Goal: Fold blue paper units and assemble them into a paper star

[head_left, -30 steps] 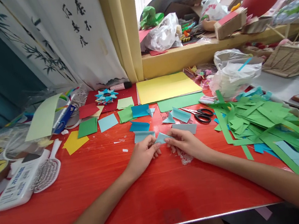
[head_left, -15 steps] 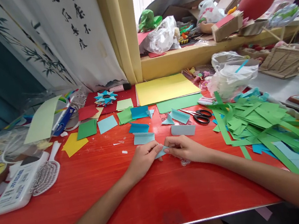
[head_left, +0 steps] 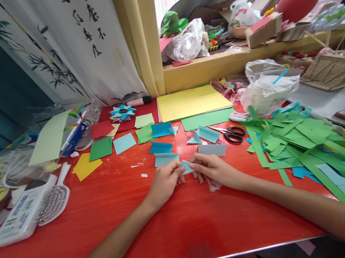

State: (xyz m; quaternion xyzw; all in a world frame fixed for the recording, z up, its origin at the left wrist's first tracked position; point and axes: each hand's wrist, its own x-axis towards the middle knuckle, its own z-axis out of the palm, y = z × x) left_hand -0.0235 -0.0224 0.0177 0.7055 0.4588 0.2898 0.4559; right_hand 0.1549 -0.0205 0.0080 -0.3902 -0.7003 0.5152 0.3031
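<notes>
Between my two hands is a small folded piece of light blue paper (head_left: pixel 186 167). My left hand (head_left: pixel 165 180) pinches its left side, thumb on top. My right hand (head_left: pixel 215 170) pinches its right side, and the fingers beneath are partly hidden. Just beyond my hands lie creased paper pieces: a pale blue one (head_left: pixel 166 159), a darker blue one (head_left: pixel 161 147), a grey-blue one (head_left: pixel 212 150) and a light blue one (head_left: pixel 208 133). Scissors with black handles (head_left: pixel 235 134) rest to the right of these.
Green paper strips (head_left: pixel 304 136) heap on the right of the red table (head_left: pixel 187 222). A hairbrush (head_left: pixel 54 200) and a white bottle (head_left: pixel 22 216) lie at left. Yellow paper sheets (head_left: pixel 191 103) and a blue star-shaped paper ring (head_left: pixel 122 113) sit at the back.
The paper in my hands has turned and now shows more of its upper face. My fingers have shifted their pinch slightly; the things on the table stay put.
</notes>
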